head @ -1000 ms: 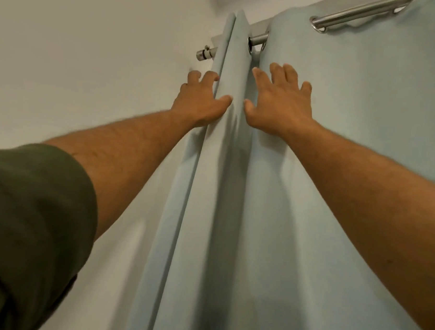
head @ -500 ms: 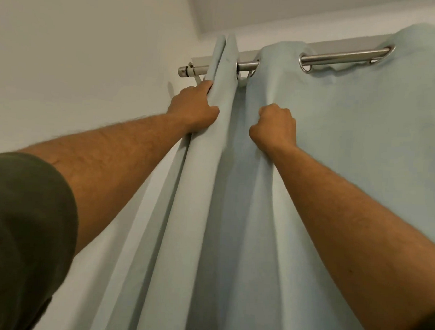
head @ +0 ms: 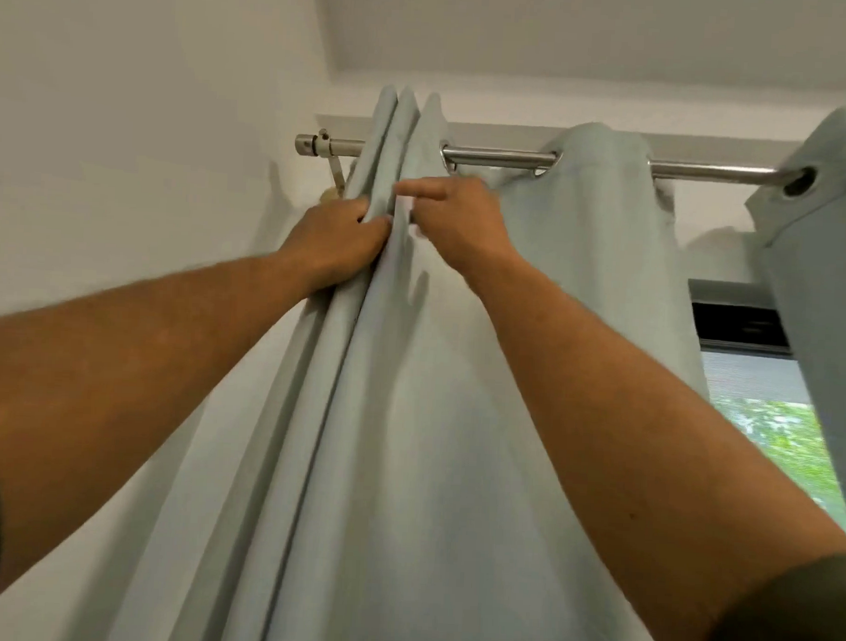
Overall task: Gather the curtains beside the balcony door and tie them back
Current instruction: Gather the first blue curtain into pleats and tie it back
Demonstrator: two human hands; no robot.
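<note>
A pale blue-green curtain [head: 406, 440] hangs by metal eyelets from a chrome rod [head: 496, 156] near the ceiling. Its left folds are bunched tight at the rod's left end. My left hand [head: 332, 241] is shut on the bunched folds just below the rod. Just to its right, my right hand [head: 456, 225] pinches the adjoining fold, with one finger stretched out to the left. Both arms reach up from below. A wider loop of curtain [head: 604, 241] hangs on the rod to the right.
A white wall [head: 128, 138] stands close on the left, with the rod's bracket [head: 335, 171] fixed to it. At the right, a gap in the curtain shows a dark window frame [head: 741, 324] and green leaves outside. Another curtain section [head: 830, 270] hangs at the far right.
The curtain has slid left along the rod and bunched more tightly. A gap has opened at the right and shows the window. My right hand has moved left toward my left hand.
</note>
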